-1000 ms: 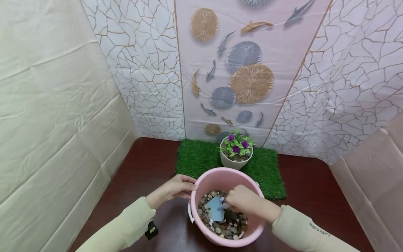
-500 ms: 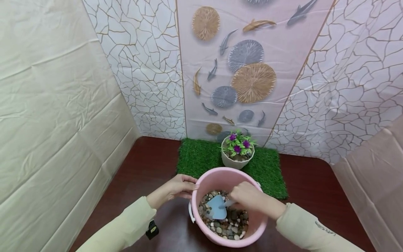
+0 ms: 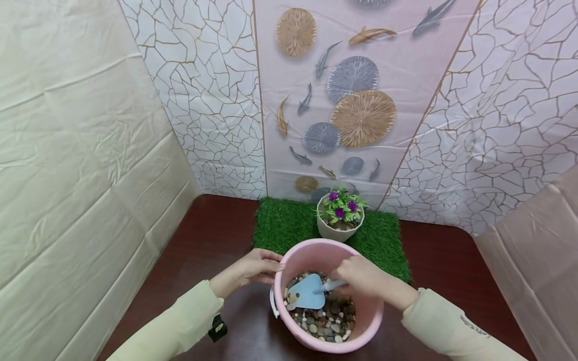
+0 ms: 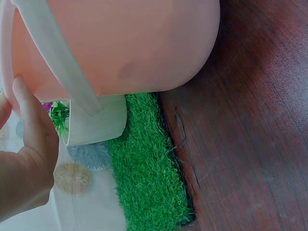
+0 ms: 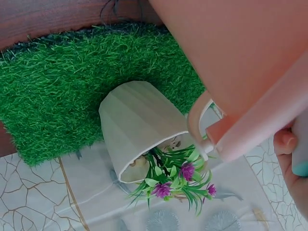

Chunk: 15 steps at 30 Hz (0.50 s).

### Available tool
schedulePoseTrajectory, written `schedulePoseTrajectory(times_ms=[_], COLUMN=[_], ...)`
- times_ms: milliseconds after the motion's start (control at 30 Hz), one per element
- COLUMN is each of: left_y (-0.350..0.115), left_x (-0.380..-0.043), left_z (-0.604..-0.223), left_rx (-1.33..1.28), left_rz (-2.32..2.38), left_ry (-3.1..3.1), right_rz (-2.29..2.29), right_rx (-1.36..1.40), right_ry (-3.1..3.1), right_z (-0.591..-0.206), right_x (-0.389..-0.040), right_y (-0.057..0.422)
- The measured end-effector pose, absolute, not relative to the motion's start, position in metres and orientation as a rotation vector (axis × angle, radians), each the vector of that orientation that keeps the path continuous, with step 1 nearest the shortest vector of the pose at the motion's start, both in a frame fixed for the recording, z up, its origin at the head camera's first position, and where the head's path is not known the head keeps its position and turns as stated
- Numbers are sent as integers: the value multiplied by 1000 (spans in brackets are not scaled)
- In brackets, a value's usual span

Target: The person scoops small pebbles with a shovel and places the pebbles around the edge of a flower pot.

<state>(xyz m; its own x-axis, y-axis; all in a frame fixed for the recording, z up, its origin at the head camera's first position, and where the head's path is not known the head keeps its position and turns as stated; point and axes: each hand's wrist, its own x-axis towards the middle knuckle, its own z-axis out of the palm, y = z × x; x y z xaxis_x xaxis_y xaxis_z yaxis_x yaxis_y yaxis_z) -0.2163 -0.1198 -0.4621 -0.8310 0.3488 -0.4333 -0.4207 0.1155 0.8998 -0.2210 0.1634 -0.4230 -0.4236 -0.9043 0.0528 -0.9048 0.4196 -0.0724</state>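
A pink bucket [image 3: 311,256] stands near the front of the table, with mixed pebbles [image 3: 322,326] on its floor. My left hand [image 3: 254,268] grips its left rim, the thumb and fingers on either side of it in the left wrist view. Inside the bucket, my right hand [image 3: 365,276] holds a light blue scoop [image 3: 310,292] by its grey handle [image 5: 301,139]. The blade slants leftward above the pebbles, with a few stones at its left end. In the right wrist view the blade is hidden behind the bucket wall.
A white pot [image 3: 336,233] with purple flowers stands on a green grass mat [image 3: 284,225] just behind the bucket. The bucket's white handle [image 4: 62,57] hangs down at its left side. Fabric walls enclose the dark wooden table [image 3: 217,225].
My right hand has shifted slightly right and away from me. The scoop blade has turned toward the bucket's left wall and has stones at its end. My left hand keeps its place on the rim.
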Motion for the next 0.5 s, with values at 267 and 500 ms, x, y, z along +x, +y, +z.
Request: schedulePoseTrajectory(times_ms=[267, 500], left_y=[-121, -121], left_x=[-216, -216], left_z=[-460, -459], left_rx=[-56, -66], left_rz=[1771, 1778], left_ry=[1829, 1818], right_rz=[152, 253], right_rx=[1660, 1644], right_ry=[-2628, -2673], right_z=[-431, -426], right_x=[-221, -223], right_y=[163, 168])
